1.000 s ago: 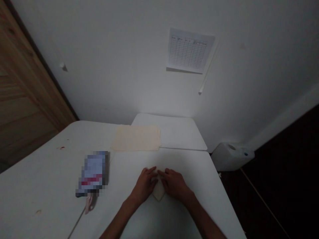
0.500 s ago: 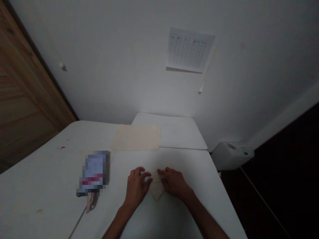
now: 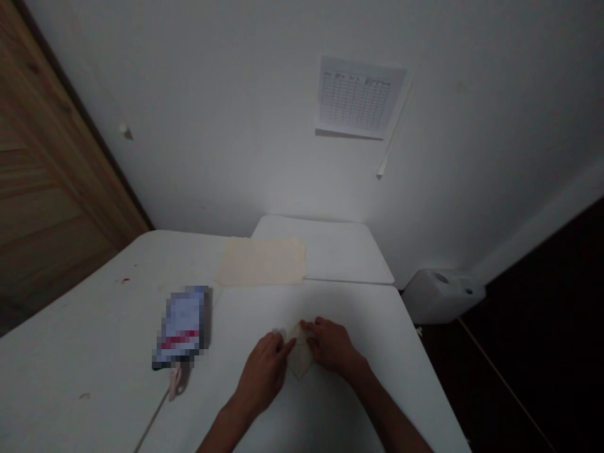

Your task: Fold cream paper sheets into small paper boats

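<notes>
1. Touching the left edge of the small pale piece (image 3: pixel 301 362) with the left hand (image 3: pixel 267 365), index finger extended onto it, other fingers bent; cannot tell whether gripping or only pressing.
2. Touching the upper right edge of the piece with the right hand (image 3: pixel 333 345), by index finger near the top corner and by thumb lower down; cannot tell whether pinching or merely pressing.
3. Between both hands, flat on the bench (image 3: pixel 396 352): the piece, roughly diamond-shaped, with one corner pointing toward the person.
4. Farther back, slightly left: a flat beige sheet (image 3: pixel 264 261), reaching across the near left part of a white panel (image 3: pixel 344 250).
5. Well left of the left hand: a blue packet (image 3: pixel 184 318), blurred into blocks, with a red stripe; just below, a pink loop (image 3: pixel 174 380).
6. Beyond the bench's right edge: a white jug (image 3: pixel 438 302).
7. Up on the wall (image 3: pixel 226 126): a printed notice (image 3: pixel 360 97).
</notes>
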Motion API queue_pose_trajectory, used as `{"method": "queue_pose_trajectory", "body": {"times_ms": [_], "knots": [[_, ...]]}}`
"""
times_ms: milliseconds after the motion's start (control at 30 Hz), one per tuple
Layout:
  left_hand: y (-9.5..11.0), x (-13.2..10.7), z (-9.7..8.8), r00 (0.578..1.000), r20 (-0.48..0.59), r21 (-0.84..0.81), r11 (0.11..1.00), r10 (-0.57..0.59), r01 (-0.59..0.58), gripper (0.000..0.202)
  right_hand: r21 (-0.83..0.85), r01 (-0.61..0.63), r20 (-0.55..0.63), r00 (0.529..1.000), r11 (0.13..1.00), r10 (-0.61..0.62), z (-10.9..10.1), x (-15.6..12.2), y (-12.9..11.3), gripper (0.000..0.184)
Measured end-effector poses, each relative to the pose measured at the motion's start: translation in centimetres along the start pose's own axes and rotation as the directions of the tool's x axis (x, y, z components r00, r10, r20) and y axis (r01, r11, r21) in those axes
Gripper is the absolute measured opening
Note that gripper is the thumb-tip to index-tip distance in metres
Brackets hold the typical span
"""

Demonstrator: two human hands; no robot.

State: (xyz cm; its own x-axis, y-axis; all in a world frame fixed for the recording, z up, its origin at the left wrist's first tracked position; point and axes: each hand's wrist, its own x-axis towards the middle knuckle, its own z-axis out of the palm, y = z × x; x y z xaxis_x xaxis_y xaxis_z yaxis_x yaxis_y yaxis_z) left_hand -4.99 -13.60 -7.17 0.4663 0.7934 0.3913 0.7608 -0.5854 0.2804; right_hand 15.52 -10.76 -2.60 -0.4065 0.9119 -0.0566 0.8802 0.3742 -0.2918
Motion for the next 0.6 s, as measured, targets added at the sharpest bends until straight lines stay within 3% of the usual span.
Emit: {"method": "queue_pose_trajectory", "body": {"times_ms": [100, 200, 600], "knots": [[0.8, 0.4, 0.5, 0.997, 0.068, 0.035, 0.998, 0.049, -0.051, 0.050, 0.003, 0.005, -0.005, 1.000, 1.000, -0.005, 0.0, 0.0, 0.1, 0.048], [0.9, 0.5, 0.8, 0.997, 0.063, 0.056, 0.997, 0.051, -0.054, 0.049, 0.005, 0.002, -0.006, 1.000, 1.000, -0.002, 0.1, 0.0, 0.1, 0.048], [-1.6, -1.8, -1.0, 0.983, -0.044, 0.171, 0.968, -0.180, 0.185, 0.035, 0.036, -0.015, -0.022, 1.000, 0.999, 0.015, 0.4, -0.2, 0.2, 0.046]]}}
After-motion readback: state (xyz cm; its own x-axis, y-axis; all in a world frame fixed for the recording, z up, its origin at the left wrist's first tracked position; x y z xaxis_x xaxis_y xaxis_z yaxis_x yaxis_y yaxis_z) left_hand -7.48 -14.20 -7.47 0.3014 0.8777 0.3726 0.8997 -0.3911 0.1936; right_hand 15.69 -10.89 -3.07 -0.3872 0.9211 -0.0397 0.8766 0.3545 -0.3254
